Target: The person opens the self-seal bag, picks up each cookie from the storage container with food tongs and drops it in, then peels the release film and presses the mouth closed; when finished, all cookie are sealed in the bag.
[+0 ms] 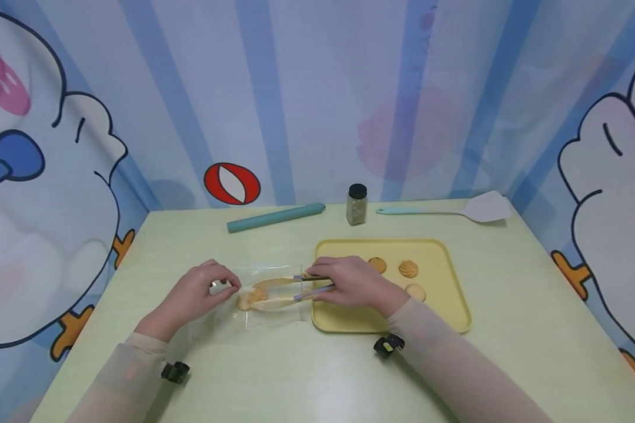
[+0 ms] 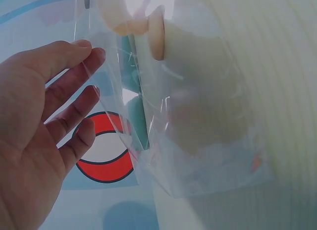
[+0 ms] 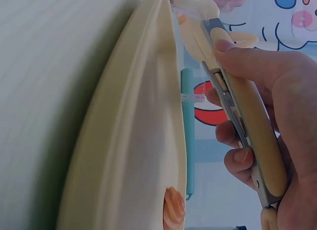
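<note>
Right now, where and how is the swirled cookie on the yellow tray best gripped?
Probably by its left and right edges, from above: the swirled cookie lies low inside the raised rim of the yellow tray, and a plain cookie sits close on its near side, leaving more room at the sides.

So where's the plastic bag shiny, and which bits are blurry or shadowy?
Left wrist view: white glare on the clear plastic bag, brightest near the top; right wrist view: the yellow tray's near side looks soft, with a dark, blurry shadow alongside; head view: a soft shadow on the table beside the left sleeve.
</note>
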Action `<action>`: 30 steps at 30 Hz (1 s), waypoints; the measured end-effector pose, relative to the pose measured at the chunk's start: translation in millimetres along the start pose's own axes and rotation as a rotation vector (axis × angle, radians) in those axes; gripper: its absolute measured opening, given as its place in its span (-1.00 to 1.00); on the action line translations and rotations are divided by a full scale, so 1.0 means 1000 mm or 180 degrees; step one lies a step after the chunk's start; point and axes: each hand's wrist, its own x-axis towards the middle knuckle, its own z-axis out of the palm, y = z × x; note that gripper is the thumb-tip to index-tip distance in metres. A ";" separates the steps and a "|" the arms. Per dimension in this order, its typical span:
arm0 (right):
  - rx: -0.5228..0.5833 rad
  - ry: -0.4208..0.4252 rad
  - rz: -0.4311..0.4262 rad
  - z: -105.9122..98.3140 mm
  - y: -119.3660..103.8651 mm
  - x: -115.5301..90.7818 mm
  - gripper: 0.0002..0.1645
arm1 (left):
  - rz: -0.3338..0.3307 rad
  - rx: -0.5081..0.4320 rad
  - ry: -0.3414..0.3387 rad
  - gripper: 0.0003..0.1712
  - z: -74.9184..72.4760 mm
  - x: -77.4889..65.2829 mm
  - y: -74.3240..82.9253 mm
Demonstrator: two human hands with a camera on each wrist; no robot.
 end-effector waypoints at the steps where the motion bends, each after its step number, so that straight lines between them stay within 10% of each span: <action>1: -0.0028 -0.0005 -0.0005 0.001 -0.001 0.002 -0.45 | -0.0005 -0.0003 -0.0007 -0.89 0.000 -0.001 0.000; 30: -0.0063 0.0022 0.0019 0.009 -0.009 0.017 -0.44 | 0.0028 0.0035 0.0028 -0.89 0.001 -0.004 -0.002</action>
